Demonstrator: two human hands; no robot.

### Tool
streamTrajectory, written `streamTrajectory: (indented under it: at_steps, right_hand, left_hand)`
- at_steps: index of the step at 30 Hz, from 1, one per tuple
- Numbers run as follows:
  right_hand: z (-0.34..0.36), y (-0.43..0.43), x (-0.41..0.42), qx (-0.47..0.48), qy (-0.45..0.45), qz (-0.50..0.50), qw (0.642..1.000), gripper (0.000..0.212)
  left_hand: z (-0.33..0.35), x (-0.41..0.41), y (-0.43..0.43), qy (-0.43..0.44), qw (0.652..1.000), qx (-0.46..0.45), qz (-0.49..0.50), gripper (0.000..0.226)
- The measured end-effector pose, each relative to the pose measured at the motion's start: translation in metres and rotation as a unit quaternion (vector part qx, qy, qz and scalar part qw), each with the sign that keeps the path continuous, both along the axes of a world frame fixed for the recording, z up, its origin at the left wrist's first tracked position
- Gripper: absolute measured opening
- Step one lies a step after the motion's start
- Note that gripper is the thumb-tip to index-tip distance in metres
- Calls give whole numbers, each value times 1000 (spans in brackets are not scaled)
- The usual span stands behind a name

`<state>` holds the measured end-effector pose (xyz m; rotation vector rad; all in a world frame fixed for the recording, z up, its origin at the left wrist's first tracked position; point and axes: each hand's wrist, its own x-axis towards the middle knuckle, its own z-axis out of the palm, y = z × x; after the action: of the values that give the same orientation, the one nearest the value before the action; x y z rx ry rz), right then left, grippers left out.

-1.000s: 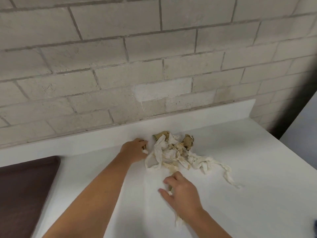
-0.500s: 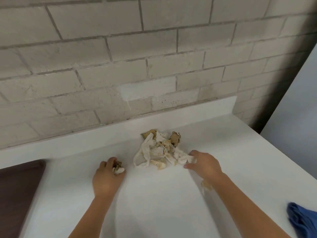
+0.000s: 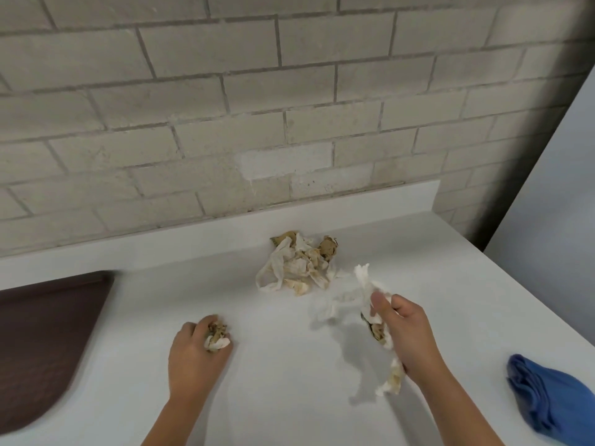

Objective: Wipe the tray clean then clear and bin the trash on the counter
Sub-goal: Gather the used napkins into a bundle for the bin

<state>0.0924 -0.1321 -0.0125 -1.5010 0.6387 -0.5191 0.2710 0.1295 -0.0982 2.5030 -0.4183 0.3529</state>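
A heap of crumpled white and brown paper trash (image 3: 297,268) lies on the white counter (image 3: 289,381) near the backsplash. My left hand (image 3: 196,355) rests on the counter in front of the heap, fingers curled round a small wad of brown and white paper (image 3: 216,337). My right hand (image 3: 405,336) is raised to the right of the heap and grips a long white paper strip (image 3: 367,284) with stained scraps hanging below the palm. The dark brown tray (image 3: 45,336) lies at the left edge.
A crumpled blue cloth (image 3: 547,397) sits on the counter at the lower right. A pale brick wall (image 3: 257,107) rises behind the low white backsplash (image 3: 193,243). The counter ends at the right, beside a grey surface (image 3: 553,188).
My left hand drew back from the heap holding a small wad. My right hand went to the heap's right side, took the long white strip and lifted it clear.
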Motion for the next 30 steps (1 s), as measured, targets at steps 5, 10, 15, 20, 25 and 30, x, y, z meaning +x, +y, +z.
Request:
streamTrajectory:
  at_steps: [5, 10, 15, 20, 25, 30]
  right_hand:
    - [-27, -12, -13, -74, 188, 76, 976, 62]
    - [-58, 4, -2, -404, 302, 30, 863, 56]
    - [-81, 24, 8, -515, 258, -7, 817, 98]
    - [-95, 23, 13, -546, 126, 43, 827, 22]
    - [-91, 27, -4, -384, 34, 45, 922, 15]
    - [-75, 45, -56, -92, -18, -13, 995, 23]
  left_hand:
    - [0, -33, 5, 12, 1000, 6, -22, 42]
    - [4, -46, 1, 5, 999, 35, -31, 43]
    - [4, -43, 3, -13, 998, 50, -48, 53]
    - [6, -40, 3, 0, 994, 70, -88, 51]
    - [3, -43, 3, 3, 992, 67, -109, 50]
    - [15, -74, -5, 48, 994, -12, -96, 29]
